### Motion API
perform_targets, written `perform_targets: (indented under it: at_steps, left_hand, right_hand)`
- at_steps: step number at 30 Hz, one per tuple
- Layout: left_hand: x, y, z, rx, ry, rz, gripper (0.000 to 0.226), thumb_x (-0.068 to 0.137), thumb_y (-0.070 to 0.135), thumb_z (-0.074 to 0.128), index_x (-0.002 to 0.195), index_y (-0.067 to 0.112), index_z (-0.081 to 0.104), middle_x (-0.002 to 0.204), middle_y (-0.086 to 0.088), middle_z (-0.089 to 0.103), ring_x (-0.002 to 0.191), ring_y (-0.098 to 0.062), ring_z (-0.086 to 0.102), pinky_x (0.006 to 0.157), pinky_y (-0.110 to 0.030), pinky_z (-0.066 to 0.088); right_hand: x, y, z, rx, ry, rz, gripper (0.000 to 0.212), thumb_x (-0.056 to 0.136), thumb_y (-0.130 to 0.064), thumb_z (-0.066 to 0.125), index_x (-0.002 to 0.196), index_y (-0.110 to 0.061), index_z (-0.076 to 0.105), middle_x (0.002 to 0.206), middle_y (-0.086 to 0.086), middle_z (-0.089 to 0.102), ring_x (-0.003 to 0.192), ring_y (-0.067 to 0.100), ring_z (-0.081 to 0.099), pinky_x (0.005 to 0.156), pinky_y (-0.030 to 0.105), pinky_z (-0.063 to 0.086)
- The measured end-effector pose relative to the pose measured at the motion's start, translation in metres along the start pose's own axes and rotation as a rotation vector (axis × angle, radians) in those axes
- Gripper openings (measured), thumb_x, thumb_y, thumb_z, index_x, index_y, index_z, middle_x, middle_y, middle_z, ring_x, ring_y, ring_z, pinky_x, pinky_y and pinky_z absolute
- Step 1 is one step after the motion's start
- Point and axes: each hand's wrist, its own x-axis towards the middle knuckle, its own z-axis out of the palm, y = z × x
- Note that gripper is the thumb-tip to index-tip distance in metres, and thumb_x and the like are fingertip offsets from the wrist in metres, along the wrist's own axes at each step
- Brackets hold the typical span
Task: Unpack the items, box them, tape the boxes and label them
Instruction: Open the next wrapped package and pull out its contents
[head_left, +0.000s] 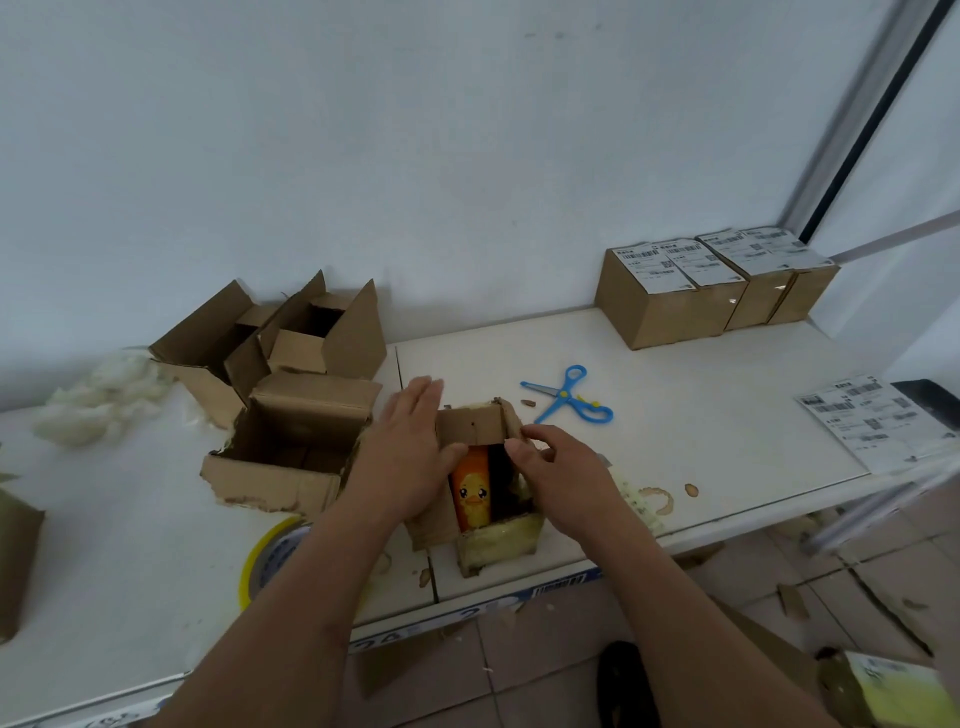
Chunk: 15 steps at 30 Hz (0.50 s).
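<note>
**At the table's edge: closing the duck box**

Between both hands sits the box (475, 483), duck item (471, 493) inside. Left hand (410, 452) lies flat, released, against its side; right hand (558, 470) pinches the far flap (475, 425). Best fold flaps square, then reach the tape (270, 558).

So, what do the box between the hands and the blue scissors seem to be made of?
The box: brown corrugated cardboard, matte, judging by its ragged torn edges and creased flaps. The scissors: handles look like glossy blue plastic with yellow accents; the blades are blue-edged too, probably plastic-covered, though metal underneath cannot be ruled out.
</note>
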Motion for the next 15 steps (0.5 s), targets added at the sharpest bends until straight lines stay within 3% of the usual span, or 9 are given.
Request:
perform_targets:
  at_steps: [3, 6, 9, 11, 13, 15]
  left_hand:
    - [0.007, 0.001, -0.002, 0.06, -0.066, 0.024, 0.071, 0.091, 0.035, 0.061, 0.152, 0.029, 0.025, 0.153, 0.002, 0.033, 0.136, -0.02, 0.036, 0.111, -0.043, 0.035]
    - [0.009, 0.006, -0.003, 0.072, 0.015, -0.014, 0.054, 0.091, 0.032, 0.058, 0.142, 0.031, 0.039, 0.136, 0.003, 0.048, 0.116, -0.018, 0.051, 0.091, -0.036, 0.044]
    - [0.007, 0.011, -0.003, 0.083, 0.024, 0.014, 0.049, 0.097, 0.038, 0.05, 0.144, 0.029, 0.039, 0.141, 0.003, 0.047, 0.122, -0.017, 0.051, 0.095, -0.035, 0.043]
    - [0.007, 0.013, -0.006, -0.025, 0.022, -0.016, 0.048, 0.1, 0.047, 0.043, 0.144, 0.029, 0.042, 0.138, 0.002, 0.052, 0.12, -0.019, 0.053, 0.098, -0.038, 0.043]
    - [0.01, 0.01, -0.007, -0.202, 0.094, -0.079, 0.042, 0.102, 0.049, 0.036, 0.135, 0.026, 0.05, 0.115, 0.0, 0.062, 0.102, -0.016, 0.058, 0.087, -0.036, 0.047]
    - [0.012, 0.007, -0.005, -0.312, 0.172, -0.143, 0.038, 0.103, 0.045, 0.035, 0.129, 0.023, 0.053, 0.106, 0.0, 0.061, 0.094, -0.015, 0.058, 0.08, -0.035, 0.046]
  right_hand:
    - [-0.004, 0.0, -0.002, -0.001, -0.006, -0.006, 0.044, 0.093, -0.052, 0.056, 0.131, -0.03, 0.052, 0.126, -0.003, 0.06, 0.104, 0.01, 0.056, 0.082, 0.026, 0.045]
    - [-0.008, 0.002, 0.002, -0.104, -0.095, -0.05, 0.048, 0.095, -0.052, 0.05, 0.137, -0.03, 0.046, 0.125, -0.006, 0.054, 0.112, 0.012, 0.054, 0.093, 0.026, 0.042]
    - [-0.012, 0.01, 0.01, -0.135, -0.127, -0.083, 0.052, 0.089, -0.064, 0.041, 0.135, -0.04, 0.042, 0.123, -0.005, 0.056, 0.11, 0.012, 0.057, 0.099, 0.04, 0.047]
    - [-0.011, 0.014, 0.009, -0.124, -0.108, -0.064, 0.052, 0.095, -0.058, 0.039, 0.143, -0.038, 0.037, 0.13, -0.003, 0.053, 0.115, 0.015, 0.055, 0.101, 0.037, 0.045]
    - [-0.011, 0.014, 0.007, -0.106, -0.054, -0.035, 0.05, 0.1, -0.05, 0.039, 0.146, -0.029, 0.036, 0.132, -0.002, 0.053, 0.117, 0.016, 0.053, 0.094, 0.028, 0.04]
    - [-0.012, 0.014, 0.008, -0.071, 0.009, -0.017, 0.046, 0.101, -0.049, 0.039, 0.139, -0.024, 0.042, 0.125, -0.001, 0.058, 0.107, 0.014, 0.055, 0.084, 0.026, 0.04]
